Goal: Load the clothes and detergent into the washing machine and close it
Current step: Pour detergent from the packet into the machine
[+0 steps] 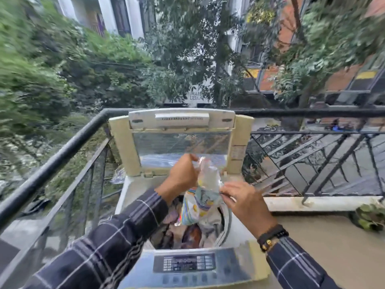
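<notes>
A top-loading washing machine (133, 197) stands on a balcony with its lid (181, 140) raised upright. Mixed clothes (187, 234) fill the drum. Over the drum hangs a colourful plastic detergent packet (198, 207). My left hand (181, 176) grips the packet's clear upper part. My right hand (243, 203) pinches the packet's right edge. The control panel (185, 262) lies at the near edge of the machine.
A black metal railing (62, 151) runs along the left and behind the machine, and continues to the right (325, 113). A potted plant (370, 215) sits on the ledge at right. Trees and buildings lie beyond.
</notes>
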